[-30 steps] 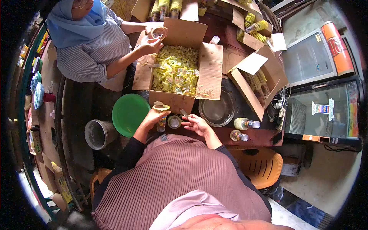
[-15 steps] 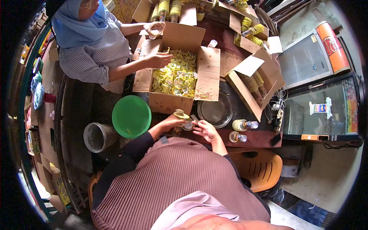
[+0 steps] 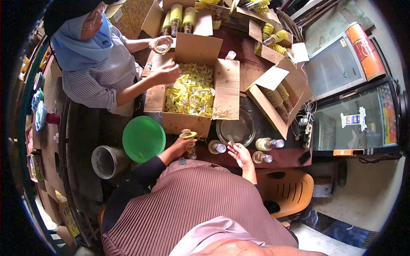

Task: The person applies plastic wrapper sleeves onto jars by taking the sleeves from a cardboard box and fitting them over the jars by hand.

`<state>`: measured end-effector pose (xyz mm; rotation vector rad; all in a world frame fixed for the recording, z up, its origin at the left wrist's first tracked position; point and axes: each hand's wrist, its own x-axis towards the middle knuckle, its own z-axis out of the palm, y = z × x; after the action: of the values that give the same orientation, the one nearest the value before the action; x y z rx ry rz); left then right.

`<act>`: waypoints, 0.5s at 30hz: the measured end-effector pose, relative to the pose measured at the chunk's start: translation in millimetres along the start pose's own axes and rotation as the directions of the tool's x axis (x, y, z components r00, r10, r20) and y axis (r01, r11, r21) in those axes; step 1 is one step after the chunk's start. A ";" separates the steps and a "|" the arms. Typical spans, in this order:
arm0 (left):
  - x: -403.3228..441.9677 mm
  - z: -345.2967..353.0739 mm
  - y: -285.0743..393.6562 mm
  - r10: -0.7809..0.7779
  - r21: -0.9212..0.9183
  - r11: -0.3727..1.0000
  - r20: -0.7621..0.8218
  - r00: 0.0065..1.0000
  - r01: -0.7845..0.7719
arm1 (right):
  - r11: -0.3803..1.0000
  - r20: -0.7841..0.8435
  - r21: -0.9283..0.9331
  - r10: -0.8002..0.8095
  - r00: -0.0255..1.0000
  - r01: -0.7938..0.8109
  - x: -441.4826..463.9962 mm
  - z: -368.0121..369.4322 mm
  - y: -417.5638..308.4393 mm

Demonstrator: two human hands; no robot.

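My left hand (image 3: 181,146) is closed around a small dark-sided container (image 3: 191,152) with a yellow rim; its exact kind is hard to make out. Between the fingertips of my right hand (image 3: 241,155) is a small pale strip (image 3: 230,139). Between my hands, a small clear-capped bottle (image 3: 217,147) lies tilted on the table, touched by neither. Two similar bottles, one upper (image 3: 270,144) and one lower (image 3: 262,157), are to the right of my right hand. A round clear tray (image 3: 235,127) lies just beyond that hand.
An open carton (image 3: 187,124) holds many small yellow packets. A co-worker (image 3: 96,64) at the left holds a clear round container (image 3: 162,44). Nearby are a green basin (image 3: 144,139), a grey bucket (image 3: 109,162), a carton of banded stacks (image 3: 279,100) and an orange chair (image 3: 294,192).
My hands have moved apart, the right one carrying the pale strip. The bottle that was between them now rests by itself. The co-worker's lower hand has drawn back from the carton.
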<state>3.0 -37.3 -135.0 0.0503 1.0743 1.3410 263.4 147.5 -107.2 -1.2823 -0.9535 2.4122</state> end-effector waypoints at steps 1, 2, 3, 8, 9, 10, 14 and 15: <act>-1.5 -13.6 -6.9 0.049 -0.122 0.991 -0.005 0.999 -0.049 | 1.000 -0.011 -0.006 -0.019 1.000 0.019 2.6 0.3 -2.2; -6.7 -18.5 -5.7 0.096 -0.241 0.966 -0.017 0.995 -0.097 | 0.999 -0.022 -0.011 -0.037 0.999 0.037 4.7 0.6 -4.2; -15.8 -25.4 -5.2 0.085 -0.215 0.972 -0.040 0.996 -0.092 | 0.999 -0.022 0.009 -0.052 0.998 0.052 5.7 0.3 -6.4; -18.1 -41.6 -14.7 0.130 -0.280 0.951 -0.028 0.991 -0.133 | 0.996 -0.043 -0.031 -0.082 0.996 0.081 12.8 4.4 -15.6; -15.2 -43.9 -16.0 0.115 -0.305 0.946 -0.002 0.993 -0.110 | 0.995 -0.048 -0.018 -0.095 0.994 0.094 14.2 5.2 -17.2; -13.0 -45.9 -18.4 0.099 -0.330 0.940 0.025 0.995 -0.085 | 0.995 -0.045 -0.025 -0.095 0.994 0.094 15.2 5.7 -18.3; -15.2 -28.8 -5.5 0.057 -0.344 0.937 -0.029 0.998 -0.064 | 0.992 -0.059 -0.070 -0.106 0.993 0.102 11.4 16.2 -15.6; -12.6 -25.7 -5.3 0.033 -0.315 0.949 0.005 0.999 -0.030 | 0.991 -0.063 -0.085 -0.107 0.992 0.101 9.7 18.5 -15.0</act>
<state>-7.8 -62.6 -144.8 -0.1628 0.8423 1.5255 241.5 155.6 -96.3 -1.2985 -1.0823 2.2584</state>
